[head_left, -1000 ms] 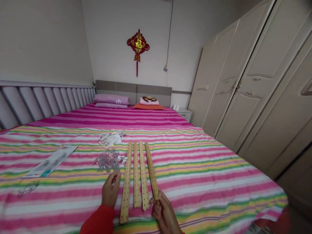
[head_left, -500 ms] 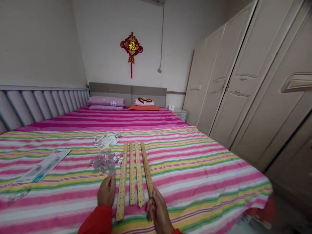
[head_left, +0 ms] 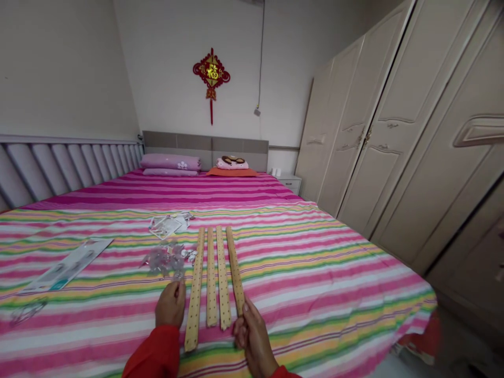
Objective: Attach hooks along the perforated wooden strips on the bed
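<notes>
Several long wooden slats with rows of holes lie side by side on the striped bedspread [head_left: 315,273]. My right hand [head_left: 250,333] is closed around the near end of the rightmost slat [head_left: 235,270]. My left hand [head_left: 170,305], in a red sleeve, rests curled on the bedspread just left of the leftmost slat [head_left: 194,291], with its fingers closed; I cannot make out anything in it. A small heap of clear plastic bags with parts [head_left: 163,259] lies just beyond my left hand.
A printed sheet [head_left: 69,265] and a clear bag [head_left: 167,224] lie on the bed to the left. Pillows [head_left: 170,163] sit by the headboard. Wardrobe doors [head_left: 394,131] line the right side; a padded panel [head_left: 59,163] runs along the left wall.
The view has shifted slightly, so the slats and hands sit a little further left and lower. My right hand stays on the rightmost slat; my left hand has drawn back a little.
</notes>
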A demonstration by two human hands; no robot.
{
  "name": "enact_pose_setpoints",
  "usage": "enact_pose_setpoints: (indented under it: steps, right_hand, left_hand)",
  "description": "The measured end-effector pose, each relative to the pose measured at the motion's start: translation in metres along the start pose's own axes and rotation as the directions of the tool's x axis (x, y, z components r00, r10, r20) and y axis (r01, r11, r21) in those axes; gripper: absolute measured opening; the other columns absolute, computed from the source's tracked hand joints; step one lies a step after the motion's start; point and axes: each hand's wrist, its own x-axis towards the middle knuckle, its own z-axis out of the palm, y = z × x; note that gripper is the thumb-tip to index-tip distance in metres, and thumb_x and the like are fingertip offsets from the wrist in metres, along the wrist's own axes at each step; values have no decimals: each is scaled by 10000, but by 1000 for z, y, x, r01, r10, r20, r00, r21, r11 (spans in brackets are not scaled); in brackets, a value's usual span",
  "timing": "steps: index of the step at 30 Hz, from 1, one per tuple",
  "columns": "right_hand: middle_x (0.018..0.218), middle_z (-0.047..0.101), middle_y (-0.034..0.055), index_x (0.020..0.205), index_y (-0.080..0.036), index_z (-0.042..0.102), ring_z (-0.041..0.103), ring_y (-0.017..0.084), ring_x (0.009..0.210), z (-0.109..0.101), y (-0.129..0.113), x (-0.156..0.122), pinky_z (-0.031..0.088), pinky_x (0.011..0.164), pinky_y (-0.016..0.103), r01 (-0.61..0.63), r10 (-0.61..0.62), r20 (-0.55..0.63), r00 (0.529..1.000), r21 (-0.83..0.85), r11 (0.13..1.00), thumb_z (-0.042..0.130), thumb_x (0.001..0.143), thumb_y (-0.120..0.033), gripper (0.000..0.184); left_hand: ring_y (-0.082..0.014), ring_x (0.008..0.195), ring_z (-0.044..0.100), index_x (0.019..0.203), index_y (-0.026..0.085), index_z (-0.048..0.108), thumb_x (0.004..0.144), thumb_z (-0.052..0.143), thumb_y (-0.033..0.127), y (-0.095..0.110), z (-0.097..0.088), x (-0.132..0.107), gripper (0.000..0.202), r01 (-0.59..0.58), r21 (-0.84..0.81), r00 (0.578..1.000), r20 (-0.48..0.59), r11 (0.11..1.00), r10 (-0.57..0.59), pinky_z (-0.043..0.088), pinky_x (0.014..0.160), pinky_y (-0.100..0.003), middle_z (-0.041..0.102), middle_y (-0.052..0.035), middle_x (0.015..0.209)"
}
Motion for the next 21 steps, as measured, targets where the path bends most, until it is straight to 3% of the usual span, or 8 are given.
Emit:
enact_pose_setpoints:
  steps: [11, 17, 21]
  right_hand:
    - [492, 552, -42, 1385, -103, 365, 335, 67, 351, 2, -6, -10, 233, 364, 194, 48, -59, -59, 997, -169, 984, 662, 739, -525, 828]
    - [549, 431, -75, 1324, -133, 480, 423, 107, 508, -6, 1, -8, 334, 475, 224, 190, -248, -128, 960, -350, 917, 744, 665, -475, 788]
    - [579, 424, -64, 1322, -153, 496, 441, 125, 557, -7, 6, -9, 366, 534, 248, 242, -311, -111, 944, -408, 880, 727, 679, -477, 756]
  left_hand:
    - [-130, 568, 437, 591, 210, 439, 865, 378, 396, 4, -4, 0, 336, -27, 5, 1000, 0, 1000, 27, 326, 548, -247, 465, 14, 586]
    - [-134, 567, 424, 586, 214, 405, 866, 374, 379, 6, -5, -1, 326, -29, 7, 999, 22, 1000, 28, 318, 544, -250, 434, 16, 580]
    - [-136, 574, 427, 587, 216, 392, 864, 371, 365, 8, -6, -1, 315, -36, 4, 999, 21, 999, 35, 324, 561, -254, 433, 14, 584]
